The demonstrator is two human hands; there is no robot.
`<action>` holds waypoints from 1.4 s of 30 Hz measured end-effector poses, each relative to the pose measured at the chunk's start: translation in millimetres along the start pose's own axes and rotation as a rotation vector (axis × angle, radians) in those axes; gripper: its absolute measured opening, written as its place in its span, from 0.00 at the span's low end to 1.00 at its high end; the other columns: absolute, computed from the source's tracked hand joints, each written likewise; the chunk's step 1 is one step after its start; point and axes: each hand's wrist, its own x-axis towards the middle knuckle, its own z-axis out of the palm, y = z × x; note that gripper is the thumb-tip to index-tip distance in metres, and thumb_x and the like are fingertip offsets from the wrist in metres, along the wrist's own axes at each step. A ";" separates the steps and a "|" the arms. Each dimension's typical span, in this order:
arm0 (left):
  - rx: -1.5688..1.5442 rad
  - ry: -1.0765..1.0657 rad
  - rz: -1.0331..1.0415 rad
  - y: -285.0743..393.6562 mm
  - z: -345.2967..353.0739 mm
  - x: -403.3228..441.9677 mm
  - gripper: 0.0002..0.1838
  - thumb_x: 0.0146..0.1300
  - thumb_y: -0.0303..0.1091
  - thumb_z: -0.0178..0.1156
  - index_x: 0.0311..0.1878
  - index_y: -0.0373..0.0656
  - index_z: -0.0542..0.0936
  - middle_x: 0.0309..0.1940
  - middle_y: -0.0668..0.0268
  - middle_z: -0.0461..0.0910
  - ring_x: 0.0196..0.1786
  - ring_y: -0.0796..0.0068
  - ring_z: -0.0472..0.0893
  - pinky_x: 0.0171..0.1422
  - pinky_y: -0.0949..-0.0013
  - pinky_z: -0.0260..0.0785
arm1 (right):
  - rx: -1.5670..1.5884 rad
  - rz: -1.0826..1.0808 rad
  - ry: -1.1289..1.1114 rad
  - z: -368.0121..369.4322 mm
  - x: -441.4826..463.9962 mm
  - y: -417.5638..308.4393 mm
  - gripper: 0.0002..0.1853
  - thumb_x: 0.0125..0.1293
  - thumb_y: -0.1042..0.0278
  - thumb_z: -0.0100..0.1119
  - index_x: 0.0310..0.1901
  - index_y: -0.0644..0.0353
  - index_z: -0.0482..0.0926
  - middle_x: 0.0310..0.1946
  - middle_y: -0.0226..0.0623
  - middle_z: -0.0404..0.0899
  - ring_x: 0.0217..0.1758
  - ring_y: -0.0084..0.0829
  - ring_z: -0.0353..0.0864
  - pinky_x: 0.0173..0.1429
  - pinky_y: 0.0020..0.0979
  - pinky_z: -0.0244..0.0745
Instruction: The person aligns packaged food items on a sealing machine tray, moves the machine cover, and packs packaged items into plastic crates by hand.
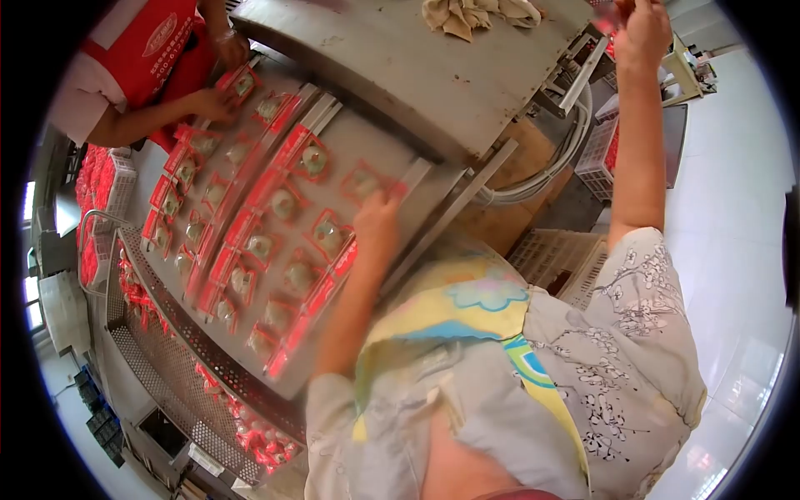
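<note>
Metal table [371, 137], pale tiles [725, 208] | left hand [379, 218] by red packets [329, 235] | right hand [643, 35] raised (each grip blurred; can't tell)

On the far side, a crumpled tan cloth [479, 15] is spread on a metal top [433, 62]. To the right, pale hoses [557, 171] are looped in a bundle above brown boarding [518, 143], and a white slatted crate [594, 167] is set just beyond them; a beige crate [542, 257] is placed nearer. A yellowish stand [685, 77] is seen at the far right, bordered by pale tiling [721, 192]. At the far left, a red apron [140, 54] is worn by a co-worker. Bright window panes [32, 289] are seen along the left edge, with dark boxes [100, 417] stacked nearer.
</note>
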 end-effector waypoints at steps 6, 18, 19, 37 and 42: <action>0.083 -0.280 -0.043 -0.7 -0.3 1.5 0.17 0.66 0.30 0.48 0.58 0.48 0.72 0.43 0.52 0.76 0.43 0.51 0.79 0.42 0.55 0.73 | -0.315 -0.112 -0.129 -35.1 -59.9 66.9 0.11 0.68 0.61 0.58 0.42 0.60 0.77 0.27 0.31 0.80 0.21 0.17 0.74 0.25 0.20 0.68; 0.067 -0.204 0.015 22.4 -17.7 7.2 0.25 0.52 0.21 0.52 0.56 0.50 0.75 0.37 0.57 0.72 0.43 0.53 0.76 0.39 0.54 0.72 | 0.058 -0.266 0.348 -118.1 126.6 -64.4 0.38 0.66 0.70 0.56 0.71 0.63 0.45 0.30 0.44 0.81 0.19 0.23 0.72 0.22 0.24 0.66; 0.074 -0.198 0.015 21.9 -16.7 8.6 0.26 0.51 0.21 0.52 0.56 0.50 0.75 0.37 0.57 0.72 0.42 0.53 0.76 0.39 0.54 0.72 | 0.089 -0.271 0.392 -121.9 134.9 -71.1 0.38 0.66 0.71 0.56 0.72 0.63 0.45 0.30 0.44 0.81 0.19 0.23 0.72 0.22 0.24 0.67; 0.072 -0.030 -0.023 21.2 8.8 -5.2 0.29 0.51 0.24 0.55 0.60 0.47 0.72 0.36 0.60 0.71 0.40 0.60 0.75 0.37 0.61 0.72 | -0.592 -0.393 -0.581 -73.0 -125.0 99.8 0.22 0.65 0.75 0.60 0.61 0.60 0.70 0.37 0.30 0.79 0.35 0.20 0.76 0.41 0.23 0.73; -0.304 0.007 -0.137 75.0 2.9 -55.9 0.27 0.54 0.27 0.62 0.60 0.47 0.71 0.41 0.59 0.75 0.41 0.56 0.78 0.40 0.60 0.73 | -0.477 -0.550 -1.142 -33.1 -219.2 48.4 0.17 0.57 0.76 0.63 0.49 0.57 0.77 0.39 0.38 0.79 0.38 0.38 0.81 0.43 0.33 0.78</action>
